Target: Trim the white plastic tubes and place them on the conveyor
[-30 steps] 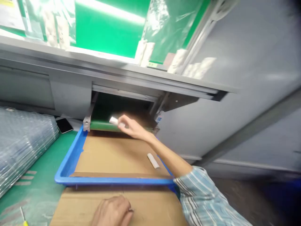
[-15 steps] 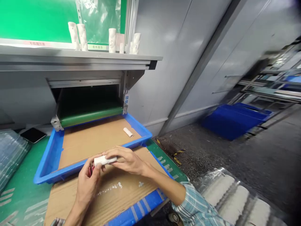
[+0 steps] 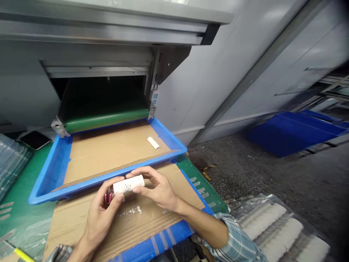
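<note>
My hands are together above a sheet of brown cardboard point(image 3: 128, 227), just in front of a blue tray. Both hold a short white cylindrical tube point(image 3: 128, 184). My right hand point(image 3: 156, 189) grips it from above with its fingertips. My left hand point(image 3: 99, 222) supports its other end and also holds a small pink-red object point(image 3: 108, 198), partly hidden by my fingers. A second white tube point(image 3: 153, 143) lies on the cardboard lining of the blue tray point(image 3: 109, 177), out of reach of neither hand's fingers but not touching them.
A green roller point(image 3: 106, 121) runs along the tray's far edge under a dark opening in a grey machine. A phone point(image 3: 35, 139) and stacked clear plastic point(image 3: 11, 160) lie at left. A bagged row of white rolls point(image 3: 280, 227) sits at lower right, with blue crates point(image 3: 291, 133) on the floor beyond.
The view has tilted down, moving the shelf out of frame. My hands have shifted slightly, and my right fingers now wrap the white tube more fully. One second ago my right hand was at the roller.
</note>
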{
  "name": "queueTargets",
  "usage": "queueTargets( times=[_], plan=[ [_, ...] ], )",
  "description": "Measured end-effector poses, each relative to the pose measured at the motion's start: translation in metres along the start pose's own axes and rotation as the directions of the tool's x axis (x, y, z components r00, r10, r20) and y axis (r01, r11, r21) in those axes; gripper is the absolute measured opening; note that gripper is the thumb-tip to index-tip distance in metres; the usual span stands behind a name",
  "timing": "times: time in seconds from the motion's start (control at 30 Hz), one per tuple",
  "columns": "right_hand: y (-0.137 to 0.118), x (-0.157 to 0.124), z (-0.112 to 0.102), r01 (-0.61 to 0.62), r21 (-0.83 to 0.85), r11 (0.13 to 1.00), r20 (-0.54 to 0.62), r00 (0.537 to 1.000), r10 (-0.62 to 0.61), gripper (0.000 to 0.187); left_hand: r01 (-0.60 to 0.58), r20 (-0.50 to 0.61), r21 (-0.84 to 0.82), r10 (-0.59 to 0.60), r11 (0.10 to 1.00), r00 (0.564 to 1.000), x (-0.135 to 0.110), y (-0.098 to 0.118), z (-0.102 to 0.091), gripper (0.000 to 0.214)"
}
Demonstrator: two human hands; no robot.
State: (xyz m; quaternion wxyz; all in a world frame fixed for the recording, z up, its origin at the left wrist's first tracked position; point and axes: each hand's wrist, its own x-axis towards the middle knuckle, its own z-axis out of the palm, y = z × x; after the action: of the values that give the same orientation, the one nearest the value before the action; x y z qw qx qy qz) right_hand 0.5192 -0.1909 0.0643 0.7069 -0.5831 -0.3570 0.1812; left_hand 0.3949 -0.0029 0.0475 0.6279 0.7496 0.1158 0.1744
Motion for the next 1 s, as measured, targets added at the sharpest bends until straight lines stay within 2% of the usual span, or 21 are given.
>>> queueTargets(
  times=[0.17,0.4,0.57,0.67,1.0],
  plan=[
    [0.0036,-0.0017,0.0001,-0.133,-0.005,0.991,0.006,0.991,0.133,0.045,0.028,0.005,-0.028,-0.028,0.999,1.0,-0.0029,0.0001,-0.0009,0.05],
    [0.0071,-0.0052,0.0014,-0.021,-0.087,0.996,-0.024,1.0,0.019,0.039,0.022,0.019,-0.036,-0.021,0.999,1.0,-0.0003,0.0062,0.0007,0.043],
    [0.004,-0.005,0.0063,-0.069,0.102,0.992,0.063,0.996,0.062,0.04,-0.03,-0.018,0.008,0.03,1.0,0.999,-0.0001,0.005,-0.0005,0.037],
    [-0.0001,-0.0038,0.0079,-0.03,0.18,0.983,0.117,0.993,0.009,0.036,-0.065,-0.026,0.019,0.066,0.998,0.997,-0.0004,0.0037,-0.0008,0.034],
    [-0.0007,-0.0064,0.0054,0.007,0.094,0.996,0.098,0.995,-0.016,0.033,-0.083,-0.026,0.024,0.084,0.996,0.996,0.0011,0.0026,0.0001,0.032]
  ],
)
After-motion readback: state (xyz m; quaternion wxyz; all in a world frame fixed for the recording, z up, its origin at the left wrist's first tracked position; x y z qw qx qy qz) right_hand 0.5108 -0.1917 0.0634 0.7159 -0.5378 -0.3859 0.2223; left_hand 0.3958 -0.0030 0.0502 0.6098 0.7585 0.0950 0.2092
